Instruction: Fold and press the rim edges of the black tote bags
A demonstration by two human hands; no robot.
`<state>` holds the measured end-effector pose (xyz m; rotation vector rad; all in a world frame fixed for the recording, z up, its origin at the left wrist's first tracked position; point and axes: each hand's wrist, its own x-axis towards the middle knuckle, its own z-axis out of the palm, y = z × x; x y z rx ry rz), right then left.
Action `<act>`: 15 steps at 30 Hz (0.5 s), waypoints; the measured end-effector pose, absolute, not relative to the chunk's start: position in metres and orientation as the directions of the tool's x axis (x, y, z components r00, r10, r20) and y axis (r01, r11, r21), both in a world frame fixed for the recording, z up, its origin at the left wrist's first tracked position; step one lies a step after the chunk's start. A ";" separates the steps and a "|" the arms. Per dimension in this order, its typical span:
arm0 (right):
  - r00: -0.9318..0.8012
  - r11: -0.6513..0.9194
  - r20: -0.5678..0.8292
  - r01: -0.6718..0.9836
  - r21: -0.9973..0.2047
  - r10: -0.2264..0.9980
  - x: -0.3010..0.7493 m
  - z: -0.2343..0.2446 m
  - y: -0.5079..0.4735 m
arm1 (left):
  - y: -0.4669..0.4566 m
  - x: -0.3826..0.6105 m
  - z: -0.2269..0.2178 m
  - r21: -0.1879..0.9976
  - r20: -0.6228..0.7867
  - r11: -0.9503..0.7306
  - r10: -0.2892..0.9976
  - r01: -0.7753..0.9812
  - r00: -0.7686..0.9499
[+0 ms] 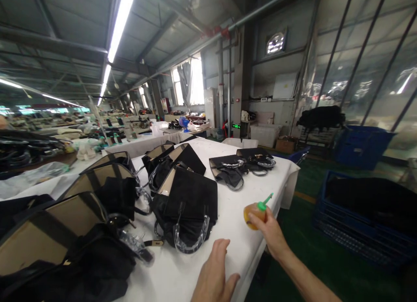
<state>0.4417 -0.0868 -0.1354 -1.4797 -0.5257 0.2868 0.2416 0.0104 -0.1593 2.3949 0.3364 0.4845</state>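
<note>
My right hand [265,228] is wrapped round a squeeze bottle [252,215] with amber contents, a green cap and a thin green spout tilted up to the right. The bottle is over the right edge of the white-covered table [228,210]. Lower and to the left, my left hand [215,271] holds nothing, with its thumb apart from the fingers. Closest to it is a black handbag [192,197] whose handles [192,237] are wrapped in clear plastic. A strap end with a beige tip [153,243] lies left of those handles.
More black bags with beige linings [81,210] crowd the table's left side. Two smaller-looking black bags [226,167] lie toward its far end. On the green floor at right are a blue crate [358,232] with dark material and a blue bin [365,145].
</note>
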 end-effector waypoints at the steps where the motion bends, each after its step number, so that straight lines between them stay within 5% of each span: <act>1: 0.889 0.062 0.185 0.176 -0.982 0.419 0.463 -0.140 -0.084 | 0.014 0.251 -0.155 0.611 0.225 -0.782 0.322 0.124 0.919; 7: 0.946 -0.090 0.269 0.288 -0.953 0.180 0.569 -0.139 -0.084 | 0.031 0.305 -0.174 0.330 0.248 -0.940 0.174 0.085 0.953; 15: 0.930 -0.343 0.338 0.366 -0.865 0.141 0.659 -0.103 -0.067 | 0.061 0.320 -0.218 -0.007 0.457 -1.000 -0.025 -0.025 0.889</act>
